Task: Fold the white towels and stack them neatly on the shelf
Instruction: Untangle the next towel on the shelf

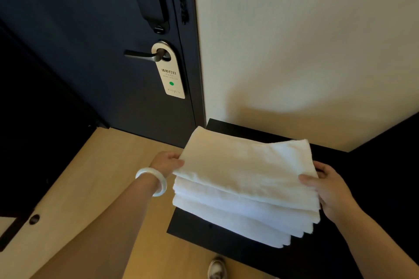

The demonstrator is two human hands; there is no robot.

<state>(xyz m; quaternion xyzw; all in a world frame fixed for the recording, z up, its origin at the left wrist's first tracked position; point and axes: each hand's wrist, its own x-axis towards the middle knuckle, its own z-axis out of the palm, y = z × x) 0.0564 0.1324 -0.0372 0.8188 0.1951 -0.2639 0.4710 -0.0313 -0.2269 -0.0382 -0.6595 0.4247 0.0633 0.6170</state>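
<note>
Nearest the camera, a shoe [217, 269] stood on the pale wooden floor [108, 176] below the wrists, and a white bracelet [154, 182] circled the left wrist. The left hand [166, 162] pinched the left edge of the top towel [244, 165], thumb on top. The right hand [328, 188] gripped the right edge, thumb over the cloth and fingers curled behind it.

The towel lay spread between the two sets of fingers, resting on a stack [238, 217] of folded white towels. The stack sat on a black shelf [204, 238] that reached out under and beyond the fingertips.

The towel looked light, soft and limp. It would likely sag in the middle and lose its fold if held at one point, so a hold at both side edges suited it. The layers below looked apt to slide askew if nudged.

Past the left fingertips hung a dark door [79, 63] with a handle [139, 55] and a paper hanger [170, 75], well apart from the towels. Beyond the right fingertips rose a cream wall [294, 41], close behind the shelf, limiting how far back the towel could go.
</note>
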